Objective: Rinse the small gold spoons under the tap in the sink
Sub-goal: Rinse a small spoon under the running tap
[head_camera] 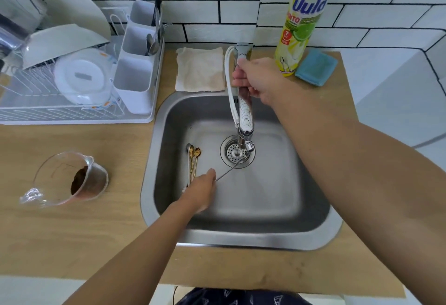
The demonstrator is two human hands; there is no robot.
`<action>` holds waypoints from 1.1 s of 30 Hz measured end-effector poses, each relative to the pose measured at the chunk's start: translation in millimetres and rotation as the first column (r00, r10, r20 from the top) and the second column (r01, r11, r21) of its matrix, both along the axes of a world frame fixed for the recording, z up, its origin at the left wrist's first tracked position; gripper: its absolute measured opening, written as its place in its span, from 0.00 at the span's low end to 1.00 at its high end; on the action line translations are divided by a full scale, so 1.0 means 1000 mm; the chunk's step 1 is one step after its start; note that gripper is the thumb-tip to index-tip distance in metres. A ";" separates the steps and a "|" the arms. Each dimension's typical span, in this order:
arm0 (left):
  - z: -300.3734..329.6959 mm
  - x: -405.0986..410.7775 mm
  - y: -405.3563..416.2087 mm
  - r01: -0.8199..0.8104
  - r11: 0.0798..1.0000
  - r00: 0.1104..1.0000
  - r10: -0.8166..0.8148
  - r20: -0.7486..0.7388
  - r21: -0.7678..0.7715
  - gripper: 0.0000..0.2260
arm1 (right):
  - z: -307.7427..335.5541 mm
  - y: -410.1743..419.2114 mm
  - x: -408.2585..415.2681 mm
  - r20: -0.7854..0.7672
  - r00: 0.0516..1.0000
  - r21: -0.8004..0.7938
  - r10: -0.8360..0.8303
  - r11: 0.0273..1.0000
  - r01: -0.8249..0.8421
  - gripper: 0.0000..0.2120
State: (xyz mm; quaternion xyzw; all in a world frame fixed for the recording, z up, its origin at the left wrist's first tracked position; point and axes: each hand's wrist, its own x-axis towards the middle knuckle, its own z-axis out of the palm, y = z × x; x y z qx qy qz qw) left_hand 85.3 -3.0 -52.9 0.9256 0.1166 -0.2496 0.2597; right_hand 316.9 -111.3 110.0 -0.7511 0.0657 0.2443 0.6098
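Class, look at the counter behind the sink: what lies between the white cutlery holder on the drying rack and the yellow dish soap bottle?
In the head view, a beige folded cloth lies flat there, then the chrome tap, gripped by the right hand.

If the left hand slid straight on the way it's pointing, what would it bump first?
Probably the drain strainer. The left hand points up-right, along the spoon it pinches, whose bowl already lies there.
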 end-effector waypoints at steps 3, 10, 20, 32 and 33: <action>0.000 -0.004 0.001 -0.053 0.997 0.999 0.052 -0.011 -0.058 0.02 | 0.005 0.003 0.003 0.022 0.999 -0.002 -0.034 0.999 0.034 0.14; 0.005 -0.003 0.002 -0.155 0.974 0.988 0.147 -0.055 -0.166 0.13 | 0.010 0.001 0.002 0.005 0.999 0.005 -0.053 0.999 0.053 0.14; 0.021 -0.007 -0.004 -0.346 0.865 0.938 0.314 -0.146 -0.363 0.11 | -0.075 -0.066 -0.081 -0.076 0.917 0.007 -0.392 0.919 0.394 0.13; 0.040 -0.021 -0.013 -0.376 0.877 0.926 0.366 -0.089 -0.301 0.10 | -0.151 -0.048 -0.181 -0.032 0.996 -0.060 -0.083 0.995 0.081 0.10; 0.040 -0.021 -0.013 -0.354 0.894 0.935 0.348 -0.072 -0.274 0.10 | -0.151 -0.047 -0.176 -0.018 0.996 -0.055 -0.086 0.995 0.085 0.10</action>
